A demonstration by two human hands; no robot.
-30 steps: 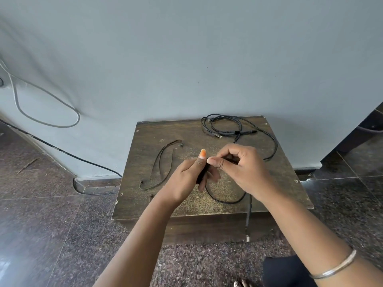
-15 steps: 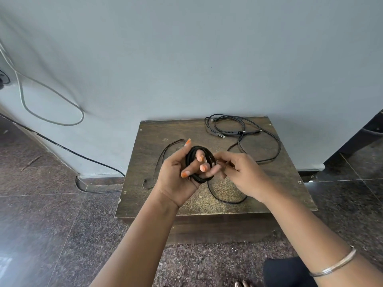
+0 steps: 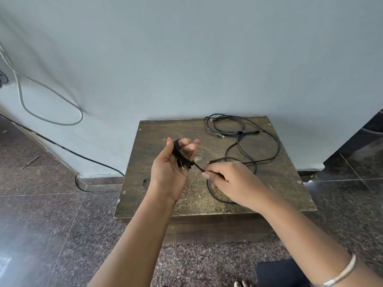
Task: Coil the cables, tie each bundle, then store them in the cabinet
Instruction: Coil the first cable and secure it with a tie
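Note:
A thin black cable is wound in a small coil (image 3: 180,154) around the fingers of my left hand (image 3: 170,171), held above the low wooden table (image 3: 275,185). Its loose tail runs taut down to my right hand (image 3: 227,179), which pinches it between thumb and fingers. A second, longer black cable (image 3: 242,146) lies loosely looped at the table's back right, with its plugs near the far edge and one loop passing under my right hand. No cabinet is in view.
The table stands against a pale blue wall (image 3: 186,59). A white cable (image 3: 47,102) and a black cable (image 3: 68,151) hang along the wall at left. Dark stone floor tiles (image 3: 51,214) surround the table. A dark cloth (image 3: 277,273) lies at the bottom right.
My left hand has turned palm-up with the coil wound round its fingers. My right hand has pulled the cable's tail down and right. The thin cable on the table's left is gone.

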